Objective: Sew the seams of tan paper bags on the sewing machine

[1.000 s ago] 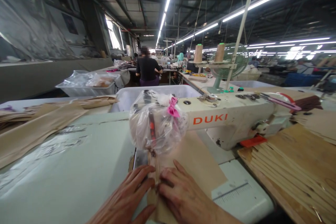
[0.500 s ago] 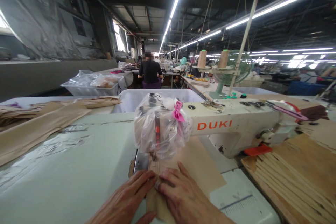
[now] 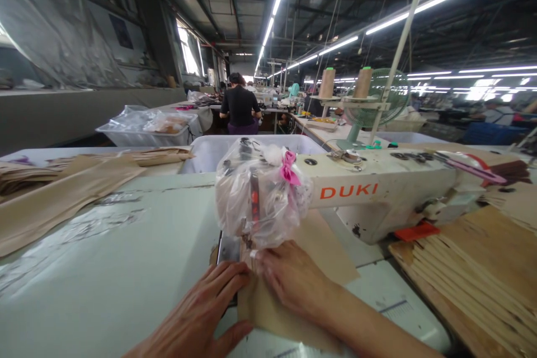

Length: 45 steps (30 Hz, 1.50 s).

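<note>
A long tan fabric piece (image 3: 268, 313) lies under the needle area of a white DUKI sewing machine (image 3: 403, 179), whose head is wrapped in a clear plastic bag (image 3: 235, 207) tied with a pink ribbon. My left hand (image 3: 201, 302) rests on the fabric's left edge, fingers stretched out and thumb apart. Just below the needle area, my right hand (image 3: 293, 279) is closed, its bent fingertips together at the fabric strip. A small whitish bit (image 3: 253, 254) shows at those fingertips; I cannot make out what it is. The needle and presser foot are mostly hidden by the plastic.
Stacked tan pieces lie on a brown board (image 3: 474, 279) at right. More tan fabric (image 3: 67, 196) is spread at left. Behind the machine stand a white bin (image 3: 201, 156), thread cones (image 3: 361, 83) and a green fan (image 3: 386, 103). A person (image 3: 240, 103) sits farther off.
My right hand has moved forward from beside my left hand up to the needle area, and its spread fingers have closed. My left hand stays on the fabric. The view has shifted slightly.
</note>
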Each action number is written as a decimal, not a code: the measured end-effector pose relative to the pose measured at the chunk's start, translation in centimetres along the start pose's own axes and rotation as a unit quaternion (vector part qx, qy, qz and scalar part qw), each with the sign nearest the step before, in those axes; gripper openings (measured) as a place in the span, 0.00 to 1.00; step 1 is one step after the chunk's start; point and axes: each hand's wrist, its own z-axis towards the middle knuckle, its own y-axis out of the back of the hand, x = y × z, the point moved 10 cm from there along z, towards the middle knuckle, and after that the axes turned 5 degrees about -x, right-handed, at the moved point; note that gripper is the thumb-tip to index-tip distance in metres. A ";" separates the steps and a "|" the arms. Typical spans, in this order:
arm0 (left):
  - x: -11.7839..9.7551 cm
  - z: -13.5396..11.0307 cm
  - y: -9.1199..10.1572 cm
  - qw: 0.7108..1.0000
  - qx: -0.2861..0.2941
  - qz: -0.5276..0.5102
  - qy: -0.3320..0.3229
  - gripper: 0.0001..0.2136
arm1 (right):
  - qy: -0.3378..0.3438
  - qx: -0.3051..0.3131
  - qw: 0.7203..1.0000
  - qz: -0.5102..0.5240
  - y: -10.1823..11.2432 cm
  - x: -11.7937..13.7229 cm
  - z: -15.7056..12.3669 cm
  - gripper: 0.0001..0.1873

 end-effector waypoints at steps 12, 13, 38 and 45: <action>0.7 0.2 -1.0 0.998 0.054 0.004 0.022 0.31 | 0.060 -0.008 0.997 -0.045 -0.5 0.9 -0.5 0.20; 0.7 0.0 -0.8 0.999 0.042 0.009 0.017 0.34 | 0.051 -0.004 0.998 -0.035 -0.5 0.8 -0.6 0.20; 1.2 2.3 0.3 0.999 0.005 -0.026 -0.019 0.31 | 0.001 -0.043 0.998 0.047 0.0 -0.6 0.0 0.27; 0.2 4.1 1.9 1.000 0.004 0.005 -0.021 0.28 | -0.011 -0.057 0.997 0.055 0.0 -1.2 -0.2 0.27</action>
